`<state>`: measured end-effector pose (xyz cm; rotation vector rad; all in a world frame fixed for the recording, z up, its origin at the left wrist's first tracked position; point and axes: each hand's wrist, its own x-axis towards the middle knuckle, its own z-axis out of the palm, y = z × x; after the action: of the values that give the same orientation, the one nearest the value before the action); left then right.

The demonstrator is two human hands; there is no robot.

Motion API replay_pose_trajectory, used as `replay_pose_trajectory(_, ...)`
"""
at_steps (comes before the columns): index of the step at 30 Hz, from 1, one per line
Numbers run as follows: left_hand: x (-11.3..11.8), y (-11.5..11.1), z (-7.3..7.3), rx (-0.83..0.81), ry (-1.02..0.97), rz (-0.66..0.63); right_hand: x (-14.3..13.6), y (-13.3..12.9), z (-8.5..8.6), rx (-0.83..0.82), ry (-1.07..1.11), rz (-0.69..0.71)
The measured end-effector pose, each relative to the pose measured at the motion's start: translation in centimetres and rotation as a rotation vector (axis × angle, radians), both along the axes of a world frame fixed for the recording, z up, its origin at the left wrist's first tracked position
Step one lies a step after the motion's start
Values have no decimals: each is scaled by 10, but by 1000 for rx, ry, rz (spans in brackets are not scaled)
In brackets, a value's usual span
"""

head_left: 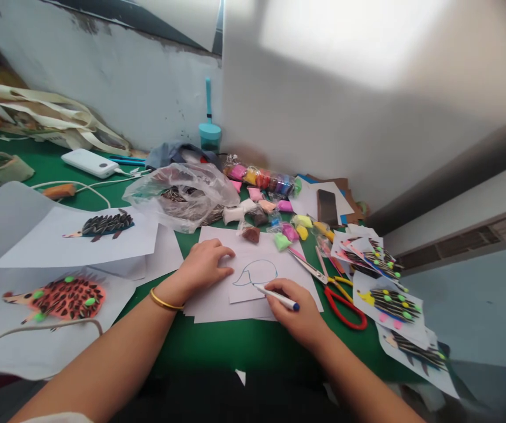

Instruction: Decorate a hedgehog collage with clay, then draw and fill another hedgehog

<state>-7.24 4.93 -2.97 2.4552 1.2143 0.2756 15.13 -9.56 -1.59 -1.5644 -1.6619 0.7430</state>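
Note:
My right hand [295, 311] is closed around a white marker pen [279, 297] with a dark blue end. Its tip touches a small sheet of white paper [246, 295], on a blue outline [259, 262] with a rounded back and a pointed snout at the left. Beneath that sheet lie larger white sheets [208, 311]. My left hand [206, 265], with a gold bangle [164, 301] on the wrist, rests on the paper left of the drawing, thumb and fingers apart.
Right of the paper lie red-handled scissors [345, 308] and several seed-covered hedgehog pictures [389, 305]. Behind are colored clay packets [290, 232], a plastic bag of seeds [186, 197] and a phone [327, 207]. Left are more hedgehog pictures [67, 296] and a power bank [89, 163] with a cable.

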Motion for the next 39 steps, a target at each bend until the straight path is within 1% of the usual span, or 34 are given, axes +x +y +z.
replay_pose_trajectory(3,0,0,0,-3,-4,-3,0,7,-11,-10,26,-48)
replay_pose_trajectory(5,0,0,1,-8,-1,-6,5,7,-18,-26,109,-63)
replay_pose_trajectory(8,0,0,2,-11,4,-8,10,5,-23,-29,158,-68)
replay_pose_trajectory(12,1,0,0,-8,-3,-4,9,3,-22,-9,31,-112)
replay_pose_trajectory(15,0,0,-1,10,-10,-16,5,5,-21,32,-12,-99)
replay_pose_trajectory(18,0,0,-1,20,-12,-17,2,7,-20,73,-11,-57)
replay_pose_trajectory(21,0,0,0,13,-6,-10,-4,10,-17,107,9,20)
replay_pose_trajectory(24,0,0,0,19,-4,-13,-12,14,-13,100,9,100)
replay_pose_trajectory(26,0,-1,-1,32,-7,-17,-17,17,-12,96,7,117)
replay_pose_trajectory(29,-1,-1,-2,37,-12,-20,-19,21,-14,108,7,89)
replay_pose_trajectory(35,-1,-1,-2,40,-15,-23,-9,25,-21,78,35,-48)
replay_pose_trajectory(39,0,-2,-1,39,-16,-19,-9,26,-24,75,42,-29)
